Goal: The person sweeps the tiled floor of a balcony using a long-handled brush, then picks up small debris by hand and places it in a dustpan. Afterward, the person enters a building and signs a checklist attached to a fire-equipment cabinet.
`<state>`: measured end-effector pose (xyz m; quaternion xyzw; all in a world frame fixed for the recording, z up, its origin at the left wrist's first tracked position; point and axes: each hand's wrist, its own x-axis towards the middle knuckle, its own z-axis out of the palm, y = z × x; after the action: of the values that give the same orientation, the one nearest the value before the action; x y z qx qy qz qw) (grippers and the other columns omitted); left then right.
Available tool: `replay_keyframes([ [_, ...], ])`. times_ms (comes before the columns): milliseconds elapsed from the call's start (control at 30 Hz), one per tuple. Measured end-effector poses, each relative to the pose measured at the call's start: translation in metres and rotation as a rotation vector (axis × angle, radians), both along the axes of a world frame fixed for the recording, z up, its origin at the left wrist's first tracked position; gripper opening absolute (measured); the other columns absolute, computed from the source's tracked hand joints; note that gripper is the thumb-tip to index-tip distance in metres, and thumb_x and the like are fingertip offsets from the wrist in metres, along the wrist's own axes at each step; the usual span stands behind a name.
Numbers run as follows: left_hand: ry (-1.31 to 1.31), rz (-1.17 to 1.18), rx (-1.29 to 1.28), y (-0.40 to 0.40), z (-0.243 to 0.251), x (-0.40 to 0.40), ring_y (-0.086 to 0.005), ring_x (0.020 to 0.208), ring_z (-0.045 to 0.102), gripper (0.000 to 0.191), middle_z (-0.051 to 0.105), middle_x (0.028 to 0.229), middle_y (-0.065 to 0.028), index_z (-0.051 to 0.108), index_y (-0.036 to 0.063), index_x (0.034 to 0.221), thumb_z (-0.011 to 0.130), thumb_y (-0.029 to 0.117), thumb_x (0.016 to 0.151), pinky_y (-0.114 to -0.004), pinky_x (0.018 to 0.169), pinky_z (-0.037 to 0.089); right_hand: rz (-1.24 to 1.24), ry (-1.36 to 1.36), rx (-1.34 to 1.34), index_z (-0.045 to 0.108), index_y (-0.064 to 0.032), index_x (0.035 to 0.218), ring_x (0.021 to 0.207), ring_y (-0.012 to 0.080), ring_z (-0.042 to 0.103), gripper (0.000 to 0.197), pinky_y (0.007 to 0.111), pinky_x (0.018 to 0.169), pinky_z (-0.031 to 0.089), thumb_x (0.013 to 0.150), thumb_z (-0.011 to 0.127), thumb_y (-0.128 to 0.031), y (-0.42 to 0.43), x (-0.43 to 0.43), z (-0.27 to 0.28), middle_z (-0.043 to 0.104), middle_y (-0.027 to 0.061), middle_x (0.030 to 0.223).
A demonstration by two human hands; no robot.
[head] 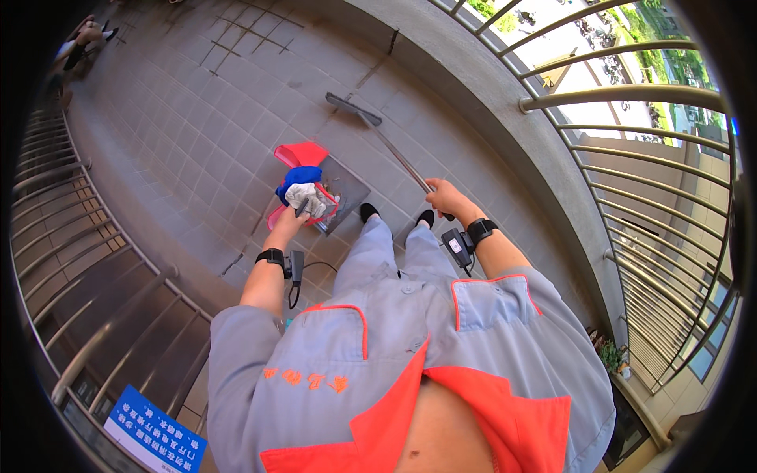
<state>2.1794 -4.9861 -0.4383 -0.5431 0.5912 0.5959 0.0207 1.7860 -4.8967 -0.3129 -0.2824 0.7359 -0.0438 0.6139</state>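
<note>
My right hand [447, 198] is closed round the metal handle of a floor broom [399, 155]; its grey, wide head [353, 109] rests on the tiles ahead. My left hand [293, 222] grips a dark handle end at a long-handled dustpan [350, 192]. Bits of litter lie in the grey pan, which sits on the floor before my left foot. A white cloth [306, 198] and a blue cloth [303, 175] hang by my left hand, over a red plastic piece [303, 154] whose exact kind I cannot tell. The cloths hide part of the pan and its handle.
Grey floor tiles [219, 136] run along the walkway. A low concrete kerb with a metal railing [627, 97] borders the right side; another railing [112, 222] borders the left. A blue sign bearing writing [157, 428] hangs at lower left. Part of a person [89, 35] shows at upper left.
</note>
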Motion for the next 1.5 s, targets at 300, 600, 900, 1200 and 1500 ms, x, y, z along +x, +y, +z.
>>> replay_keyframes([
  [300, -0.181, 0.106, 0.123, 0.016, 0.038, 0.035, -0.0241, 0.089, 0.056, 0.044, 0.059, 0.098, -0.0157, 0.045, 0.005, 0.119, 0.058, 0.014, 0.078, -0.033, 0.079, 0.041, -0.186, -0.305, 0.177, 0.038, -0.0056, 0.126, 0.039, 0.0073, 0.042, 0.05, 0.022, 0.036, 0.033, 0.078, 0.051, -0.007, 0.024, -0.009, 0.052, 0.05, 0.0022, 0.059],
  [600, -0.144, 0.37, 0.059, 0.052, 0.023, 0.071, -0.0169, 0.062, 0.052, 0.024, 0.058, 0.069, -0.0082, 0.058, -0.0021, 0.084, 0.059, 0.021, 0.077, -0.032, 0.06, 0.042, -0.214, -0.313, 0.215, 0.04, -0.0055, 0.122, 0.043, 0.0076, 0.043, 0.044, 0.022, 0.038, 0.033, 0.079, 0.051, -0.009, -0.066, 0.019, 0.046, 0.051, 0.0029, 0.063],
  [900, -0.285, 0.672, 0.138, 0.043, 0.051, 0.122, -0.0186, 0.067, 0.056, 0.029, 0.06, 0.074, -0.0103, 0.059, -0.0006, 0.088, 0.061, 0.026, 0.076, -0.034, 0.058, 0.044, -0.071, -0.219, -0.089, 0.04, -0.0033, 0.124, 0.041, 0.0101, 0.044, 0.051, 0.026, 0.037, 0.035, 0.076, 0.053, -0.007, -0.19, 0.007, 0.04, 0.051, 0.0051, 0.061],
  [1200, -0.353, 0.811, 0.197, -0.035, 0.06, 0.158, -0.0217, 0.074, 0.058, 0.036, 0.061, 0.082, -0.014, 0.058, -0.0015, 0.094, 0.06, 0.03, 0.076, -0.035, 0.064, 0.045, 0.056, 0.049, -0.354, 0.048, 0.0068, 0.111, 0.046, 0.0198, 0.057, 0.043, 0.032, 0.042, 0.044, 0.07, 0.051, -0.004, -0.409, -0.004, -0.022, 0.057, 0.0135, 0.063],
  [1500, -0.378, 0.808, 0.226, -0.172, 0.051, 0.198, -0.0221, 0.076, 0.058, 0.037, 0.061, 0.084, -0.0144, 0.057, -0.0016, 0.096, 0.06, 0.03, 0.077, -0.035, 0.068, 0.044, 0.261, 0.232, -0.439, 0.054, 0.0011, 0.1, 0.049, 0.0226, 0.059, 0.032, 0.033, 0.047, 0.047, 0.069, 0.048, -0.005, -0.578, 0.029, -0.036, 0.061, 0.0166, 0.074],
])
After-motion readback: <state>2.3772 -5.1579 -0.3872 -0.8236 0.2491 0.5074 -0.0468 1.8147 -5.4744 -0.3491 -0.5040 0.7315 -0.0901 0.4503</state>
